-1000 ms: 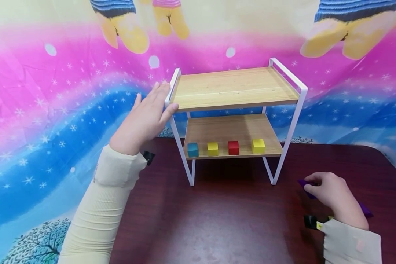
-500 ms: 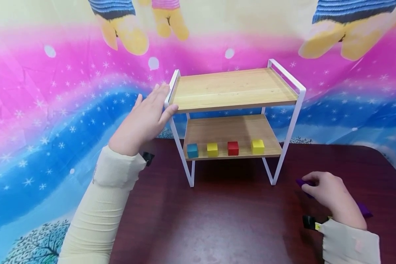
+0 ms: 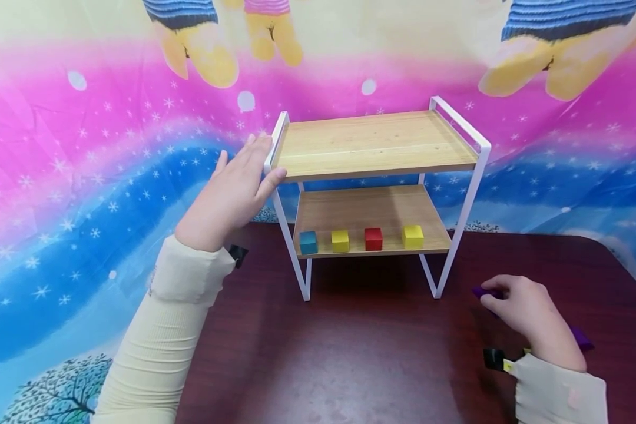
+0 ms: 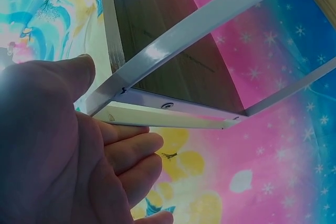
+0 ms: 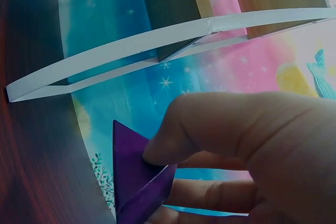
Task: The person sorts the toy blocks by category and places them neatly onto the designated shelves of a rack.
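A two-tier rack with wooden shelves (image 3: 371, 144) and a white metal frame (image 3: 466, 200) stands on the table. My left hand (image 3: 228, 191) rests with straight fingers against the frame's upper left side; its thumb lies at the front corner in the left wrist view. To the right of the rack, my right hand (image 3: 527, 312) pinches a purple piece with a triangular face (image 5: 139, 174) between thumb and fingers. Beyond that wrist, in the head view, more purple (image 3: 582, 338) shows. Whether it belongs to the pinched piece I cannot tell.
Along the lower shelf's front edge sit a blue cube (image 3: 308, 242), a yellow cube (image 3: 340, 241), a red cube (image 3: 373, 239) and a second yellow cube (image 3: 413, 237). A patterned cloth backdrop (image 3: 138, 147) hangs behind the dark reddish table (image 3: 360, 359).
My right hand has shifted slightly left, towards the rack, with the purple piece still pinched. The left hand stays against the frame, and the cubes keep their places.
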`<state>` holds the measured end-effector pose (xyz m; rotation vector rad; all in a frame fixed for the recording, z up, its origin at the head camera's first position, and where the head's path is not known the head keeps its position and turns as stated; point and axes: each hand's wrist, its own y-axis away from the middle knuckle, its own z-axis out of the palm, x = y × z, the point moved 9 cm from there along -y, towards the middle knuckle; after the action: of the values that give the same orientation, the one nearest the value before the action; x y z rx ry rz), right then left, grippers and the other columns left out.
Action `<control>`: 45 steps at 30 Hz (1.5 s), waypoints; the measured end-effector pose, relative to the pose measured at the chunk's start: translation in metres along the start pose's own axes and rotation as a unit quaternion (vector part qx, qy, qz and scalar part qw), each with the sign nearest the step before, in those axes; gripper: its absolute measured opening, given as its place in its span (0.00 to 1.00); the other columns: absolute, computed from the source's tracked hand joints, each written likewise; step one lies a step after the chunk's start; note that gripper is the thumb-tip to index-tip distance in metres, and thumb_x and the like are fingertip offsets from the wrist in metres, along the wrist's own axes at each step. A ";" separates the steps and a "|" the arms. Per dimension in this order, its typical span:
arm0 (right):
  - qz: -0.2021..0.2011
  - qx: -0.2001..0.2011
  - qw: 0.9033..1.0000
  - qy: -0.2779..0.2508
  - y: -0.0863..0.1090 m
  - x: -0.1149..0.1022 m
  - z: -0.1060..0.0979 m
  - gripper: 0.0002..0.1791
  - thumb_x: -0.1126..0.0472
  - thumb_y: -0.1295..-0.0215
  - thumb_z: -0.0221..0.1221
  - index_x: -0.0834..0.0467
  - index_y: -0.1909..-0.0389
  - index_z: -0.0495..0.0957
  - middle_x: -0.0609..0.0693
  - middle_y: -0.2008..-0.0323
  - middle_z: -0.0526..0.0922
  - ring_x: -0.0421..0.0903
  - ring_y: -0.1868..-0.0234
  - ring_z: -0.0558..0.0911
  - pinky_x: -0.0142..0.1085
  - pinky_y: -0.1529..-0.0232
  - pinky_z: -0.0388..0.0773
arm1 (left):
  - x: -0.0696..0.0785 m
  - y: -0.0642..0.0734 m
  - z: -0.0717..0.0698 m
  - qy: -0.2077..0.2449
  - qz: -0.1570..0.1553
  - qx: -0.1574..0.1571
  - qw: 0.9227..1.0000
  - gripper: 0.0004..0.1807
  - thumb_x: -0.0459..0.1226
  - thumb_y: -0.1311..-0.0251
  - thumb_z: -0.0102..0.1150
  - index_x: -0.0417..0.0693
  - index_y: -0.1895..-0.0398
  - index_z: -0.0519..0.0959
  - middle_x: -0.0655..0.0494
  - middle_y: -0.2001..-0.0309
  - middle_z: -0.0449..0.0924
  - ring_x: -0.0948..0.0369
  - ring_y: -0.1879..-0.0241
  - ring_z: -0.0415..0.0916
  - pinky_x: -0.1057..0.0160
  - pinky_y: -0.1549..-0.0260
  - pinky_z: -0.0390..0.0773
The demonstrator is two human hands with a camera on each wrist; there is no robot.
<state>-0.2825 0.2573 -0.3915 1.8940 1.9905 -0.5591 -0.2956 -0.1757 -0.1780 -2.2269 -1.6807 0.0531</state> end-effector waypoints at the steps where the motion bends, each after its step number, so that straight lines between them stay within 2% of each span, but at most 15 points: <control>1: -0.002 0.002 1.000 0.000 0.000 0.000 0.000 0.18 0.63 0.39 0.68 0.70 0.52 0.83 0.71 0.58 0.82 0.57 0.65 0.78 0.53 0.66 0.81 | 0.000 0.000 0.000 0.000 0.000 0.000 1.000 0.42 0.59 0.24 0.38 0.51 0.17 0.40 0.52 0.18 0.42 0.55 0.19 0.33 0.41 0.25 0.30; 11: -0.015 0.019 1.000 0.001 0.003 -0.009 -0.003 0.16 0.63 0.40 0.69 0.68 0.54 0.83 0.65 0.63 0.83 0.53 0.68 0.75 0.40 0.73 0.74 | 0.000 0.000 0.002 0.004 0.008 0.005 1.000 0.41 0.59 0.23 0.37 0.52 0.17 0.40 0.53 0.18 0.41 0.56 0.19 0.32 0.41 0.25 0.30; 17: -0.029 0.031 0.999 0.002 0.005 -0.016 -0.007 0.16 0.64 0.41 0.70 0.68 0.54 0.84 0.65 0.63 0.83 0.53 0.68 0.76 0.45 0.71 0.78 | 0.000 0.001 0.000 0.006 0.006 0.009 1.000 0.42 0.59 0.24 0.37 0.53 0.17 0.39 0.53 0.18 0.41 0.57 0.19 0.32 0.41 0.25 0.30; 22: -0.045 0.033 0.998 0.005 0.006 -0.024 -0.008 0.15 0.64 0.42 0.70 0.67 0.55 0.85 0.62 0.65 0.83 0.53 0.67 0.76 0.42 0.72 0.76 | 0.000 0.000 0.000 0.002 0.000 0.010 1.000 0.42 0.59 0.24 0.38 0.53 0.16 0.39 0.53 0.18 0.41 0.57 0.19 0.32 0.41 0.25 0.31; 27: -0.058 0.039 0.998 0.005 0.007 -0.028 -0.009 0.14 0.65 0.43 0.71 0.67 0.56 0.85 0.66 0.62 0.83 0.54 0.67 0.77 0.47 0.69 0.79 | 0.000 0.001 0.001 0.004 -0.003 0.010 1.000 0.42 0.59 0.24 0.37 0.53 0.17 0.39 0.53 0.18 0.41 0.57 0.19 0.31 0.42 0.24 0.30; 34: -0.078 0.055 0.995 0.006 0.009 -0.035 -0.011 0.13 0.66 0.43 0.71 0.66 0.58 0.86 0.65 0.62 0.83 0.53 0.67 0.77 0.49 0.68 0.80 | 0.001 0.000 0.001 0.005 -0.002 0.014 1.000 0.42 0.59 0.24 0.38 0.53 0.17 0.40 0.53 0.18 0.41 0.56 0.19 0.32 0.41 0.25 0.30; 41: -0.084 0.066 0.994 0.006 0.011 -0.041 -0.012 0.12 0.66 0.43 0.70 0.65 0.57 0.86 0.62 0.63 0.83 0.52 0.68 0.75 0.42 0.70 0.75 | 0.001 0.001 0.001 0.005 -0.001 0.015 1.000 0.42 0.59 0.24 0.38 0.53 0.17 0.40 0.53 0.18 0.41 0.56 0.19 0.32 0.42 0.25 0.30; 45: -0.090 0.074 0.993 0.010 0.013 -0.046 -0.013 0.12 0.66 0.43 0.69 0.65 0.58 0.86 0.63 0.62 0.83 0.52 0.67 0.75 0.42 0.69 0.75 | 0.001 0.001 0.002 0.004 -0.002 0.015 1.000 0.42 0.59 0.24 0.38 0.52 0.17 0.40 0.53 0.18 0.41 0.56 0.19 0.32 0.42 0.24 0.30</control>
<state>-0.2670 0.2248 -0.3580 1.8190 2.2011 -0.7583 -0.2950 -0.1748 -0.1796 -2.1977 -1.6698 0.0678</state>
